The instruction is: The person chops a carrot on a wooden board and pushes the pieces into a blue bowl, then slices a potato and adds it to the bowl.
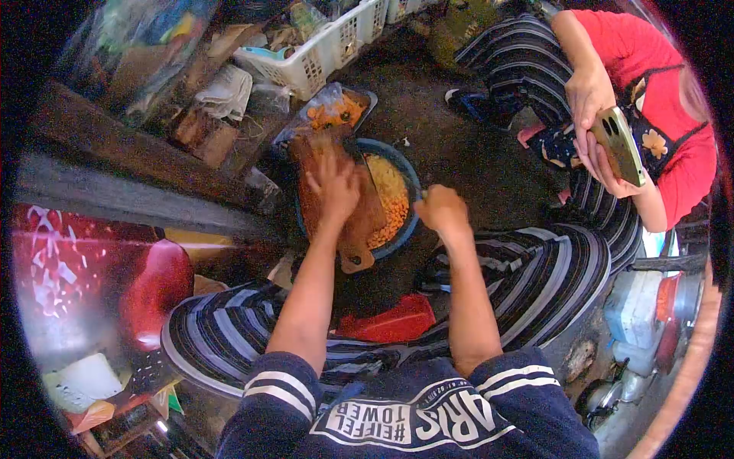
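Note:
My left hand (336, 183) lies with its fingers spread on a wooden cutting board (359, 222), which rests across a blue-rimmed basin (414, 172). Chopped orange and pale yellow food (388, 199) shows in the basin to the right of the board. My right hand (442, 208) is closed at the basin's right edge, around something greenish that is mostly hidden by my fingers. Beyond the board is a tray (370, 103) with orange pieces and a clear plastic bag.
A co-worker in red (642, 46) sits at the right, holding a phone (621, 145). White plastic baskets (313, 65) stand at the back. Wooden beams (115, 145) run along the left. A red object (390, 321) lies between my striped legs.

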Action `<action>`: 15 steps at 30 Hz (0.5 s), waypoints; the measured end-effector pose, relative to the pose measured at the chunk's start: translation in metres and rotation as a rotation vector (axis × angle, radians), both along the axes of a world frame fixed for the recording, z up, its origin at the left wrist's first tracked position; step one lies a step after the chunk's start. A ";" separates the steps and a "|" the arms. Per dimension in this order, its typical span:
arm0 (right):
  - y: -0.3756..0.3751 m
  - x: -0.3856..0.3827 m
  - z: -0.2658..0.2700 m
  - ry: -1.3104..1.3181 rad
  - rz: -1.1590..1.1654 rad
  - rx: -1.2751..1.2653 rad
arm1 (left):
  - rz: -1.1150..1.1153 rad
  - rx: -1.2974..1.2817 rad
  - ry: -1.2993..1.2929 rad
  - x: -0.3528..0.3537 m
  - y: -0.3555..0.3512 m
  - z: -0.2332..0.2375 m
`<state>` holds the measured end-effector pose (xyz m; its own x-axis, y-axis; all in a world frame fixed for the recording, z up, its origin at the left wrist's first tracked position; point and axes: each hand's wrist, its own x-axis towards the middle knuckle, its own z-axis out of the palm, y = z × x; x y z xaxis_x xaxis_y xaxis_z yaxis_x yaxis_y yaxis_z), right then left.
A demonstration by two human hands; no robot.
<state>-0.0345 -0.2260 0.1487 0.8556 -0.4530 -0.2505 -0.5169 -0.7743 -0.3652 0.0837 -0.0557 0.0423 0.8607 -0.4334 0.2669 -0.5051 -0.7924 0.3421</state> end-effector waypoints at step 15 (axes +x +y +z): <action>0.083 -0.022 -0.089 -0.126 0.164 0.498 | 0.488 -0.799 0.350 -0.004 0.092 -0.054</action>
